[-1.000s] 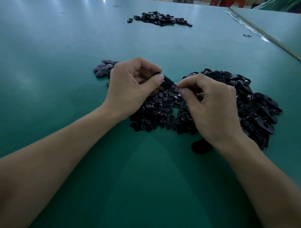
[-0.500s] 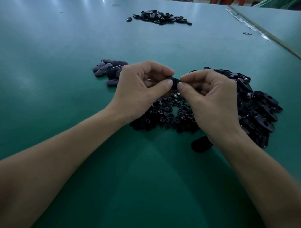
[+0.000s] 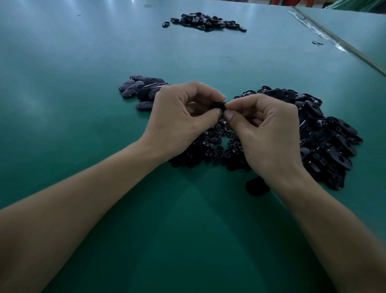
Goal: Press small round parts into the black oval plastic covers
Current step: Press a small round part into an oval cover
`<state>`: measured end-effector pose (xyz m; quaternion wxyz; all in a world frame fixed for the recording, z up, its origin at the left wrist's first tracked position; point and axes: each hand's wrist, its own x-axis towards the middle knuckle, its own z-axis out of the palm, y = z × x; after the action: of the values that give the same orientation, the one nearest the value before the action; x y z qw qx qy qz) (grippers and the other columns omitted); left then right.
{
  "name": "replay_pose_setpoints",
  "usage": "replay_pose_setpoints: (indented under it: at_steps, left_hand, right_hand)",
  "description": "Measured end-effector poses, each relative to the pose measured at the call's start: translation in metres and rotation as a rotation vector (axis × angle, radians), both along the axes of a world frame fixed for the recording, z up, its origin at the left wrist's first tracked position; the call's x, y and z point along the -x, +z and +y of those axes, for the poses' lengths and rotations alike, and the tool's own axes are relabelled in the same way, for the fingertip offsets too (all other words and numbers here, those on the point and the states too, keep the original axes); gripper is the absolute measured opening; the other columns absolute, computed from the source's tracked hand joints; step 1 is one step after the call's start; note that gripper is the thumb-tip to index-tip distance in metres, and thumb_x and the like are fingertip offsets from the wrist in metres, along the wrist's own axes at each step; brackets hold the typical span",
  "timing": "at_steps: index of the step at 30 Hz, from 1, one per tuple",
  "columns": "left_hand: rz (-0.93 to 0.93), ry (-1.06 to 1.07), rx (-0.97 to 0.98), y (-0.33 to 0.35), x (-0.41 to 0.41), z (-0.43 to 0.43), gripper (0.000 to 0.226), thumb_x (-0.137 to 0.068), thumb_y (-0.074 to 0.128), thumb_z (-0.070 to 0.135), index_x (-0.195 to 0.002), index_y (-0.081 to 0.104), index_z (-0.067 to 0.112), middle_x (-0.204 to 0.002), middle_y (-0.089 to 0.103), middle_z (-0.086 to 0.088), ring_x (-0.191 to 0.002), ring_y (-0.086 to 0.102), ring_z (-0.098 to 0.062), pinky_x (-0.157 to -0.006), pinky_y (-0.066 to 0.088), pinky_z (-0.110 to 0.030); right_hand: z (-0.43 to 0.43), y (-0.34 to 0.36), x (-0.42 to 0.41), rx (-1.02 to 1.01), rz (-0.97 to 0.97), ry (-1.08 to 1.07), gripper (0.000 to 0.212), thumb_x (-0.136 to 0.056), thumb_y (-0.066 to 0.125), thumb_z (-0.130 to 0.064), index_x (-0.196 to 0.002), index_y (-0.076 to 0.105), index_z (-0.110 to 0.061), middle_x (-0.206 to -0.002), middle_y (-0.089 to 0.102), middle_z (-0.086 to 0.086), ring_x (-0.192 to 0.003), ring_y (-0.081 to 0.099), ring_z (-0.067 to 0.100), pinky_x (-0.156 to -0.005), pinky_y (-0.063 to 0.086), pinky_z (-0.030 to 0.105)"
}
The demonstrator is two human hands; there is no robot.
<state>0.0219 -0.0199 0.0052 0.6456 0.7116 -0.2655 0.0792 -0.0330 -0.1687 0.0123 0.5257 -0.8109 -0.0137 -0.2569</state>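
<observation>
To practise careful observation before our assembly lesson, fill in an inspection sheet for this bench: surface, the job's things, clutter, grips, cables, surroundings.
Surface: green table, with glare patches towards the far side.
Job's things: heap of small round parts below the hands; pile of black oval covers to its right; smaller group of covers at left; far pile near the far end; lone cover by the right wrist.
Clutter: small dark scrap at far right.
Grips: left hand and right hand both pinch one held cover above the heap.
Cables: nothing seen.
Surroundings: second green surface beyond a seam; orange object at the top edge.
</observation>
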Motion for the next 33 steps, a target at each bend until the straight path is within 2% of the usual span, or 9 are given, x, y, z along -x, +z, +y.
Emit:
replay_pose_setpoints:
  at_steps: [5, 9, 15, 18, 20, 22, 27, 33]
  left_hand:
    - [0.008, 0.017, 0.017, 0.0, 0.0, 0.0, 0.024, -0.079, 0.074, 0.0, -0.089, 0.072, 0.022, -0.084, 0.077, 0.002, -0.08, 0.076, -0.019, -0.079, 0.062, -0.033]
    - [0.029, 0.014, 0.035, 0.0, -0.001, 0.001, 0.024, -0.079, 0.075, 0.005, -0.094, 0.069, 0.024, -0.089, 0.075, 0.004, -0.084, 0.075, -0.014, -0.079, 0.06, -0.028]
    - [-0.014, 0.015, 0.003, 0.0, -0.002, 0.0, 0.03, -0.08, 0.076, -0.002, -0.092, 0.068, 0.025, -0.08, 0.075, 0.01, -0.078, 0.073, -0.007, -0.075, 0.059, -0.023]
    - [-0.011, -0.007, -0.011, 0.001, -0.001, 0.002, 0.033, -0.08, 0.075, -0.004, -0.094, 0.067, 0.025, -0.079, 0.076, 0.012, -0.076, 0.072, -0.006, -0.075, 0.059, -0.023]
    - [-0.001, -0.029, -0.011, 0.002, -0.001, 0.002, 0.032, -0.08, 0.074, -0.002, -0.097, 0.066, 0.024, -0.082, 0.077, 0.01, -0.078, 0.073, -0.007, -0.077, 0.059, -0.024]
    - [0.02, -0.056, -0.002, 0.002, -0.001, 0.002, 0.032, -0.082, 0.073, -0.001, -0.101, 0.066, 0.023, -0.084, 0.077, 0.008, -0.079, 0.074, -0.009, -0.078, 0.06, -0.025]
    - [0.04, -0.091, -0.002, 0.001, -0.001, 0.002, 0.03, -0.083, 0.072, 0.001, -0.102, 0.065, 0.023, -0.085, 0.077, 0.007, -0.083, 0.074, -0.011, -0.08, 0.06, -0.027]
    - [0.035, -0.09, -0.032, 0.001, -0.002, 0.001, 0.032, -0.082, 0.075, 0.0, -0.1, 0.066, 0.025, -0.083, 0.077, 0.012, -0.083, 0.074, -0.006, -0.08, 0.058, -0.021]
  right_hand:
    - [0.005, -0.001, 0.001, 0.008, 0.009, -0.001, 0.019, -0.088, 0.07, -0.008, -0.097, 0.077, -0.023, -0.084, 0.074, -0.013, -0.078, 0.071, 0.003, -0.079, 0.059, 0.03]
    - [0.005, 0.002, 0.002, -0.011, 0.022, 0.028, 0.019, -0.089, 0.069, -0.008, -0.101, 0.078, -0.02, -0.086, 0.075, -0.012, -0.079, 0.072, 0.006, -0.078, 0.059, 0.03]
    - [0.003, 0.002, 0.003, 0.111, -0.014, -0.007, 0.024, -0.089, 0.07, -0.013, -0.104, 0.075, -0.03, -0.092, 0.066, -0.009, -0.079, 0.063, 0.003, -0.071, 0.045, 0.012]
    - [0.0, 0.002, 0.002, 0.132, 0.032, 0.001, 0.026, -0.09, 0.07, -0.015, -0.111, 0.071, -0.03, -0.096, 0.067, -0.012, -0.084, 0.065, 0.002, -0.077, 0.052, 0.019]
    - [-0.002, 0.002, 0.001, 0.097, 0.038, 0.017, 0.022, -0.09, 0.07, -0.012, -0.107, 0.072, -0.026, -0.092, 0.071, -0.014, -0.087, 0.069, 0.002, -0.083, 0.057, 0.028]
    - [-0.004, 0.002, 0.0, 0.073, 0.026, 0.024, 0.019, -0.089, 0.071, -0.011, -0.102, 0.073, -0.024, -0.088, 0.073, -0.014, -0.084, 0.07, 0.004, -0.081, 0.058, 0.029]
    - [-0.011, 0.003, -0.001, 0.04, 0.012, 0.051, 0.015, -0.086, 0.075, -0.012, -0.094, 0.073, -0.024, -0.083, 0.074, -0.013, -0.078, 0.071, 0.002, -0.075, 0.054, 0.019]
    - [-0.014, 0.008, 0.0, 0.175, 0.032, 0.061, 0.013, -0.088, 0.072, -0.016, -0.088, 0.069, -0.029, -0.077, 0.07, -0.014, -0.071, 0.067, 0.0, -0.069, 0.052, 0.017]
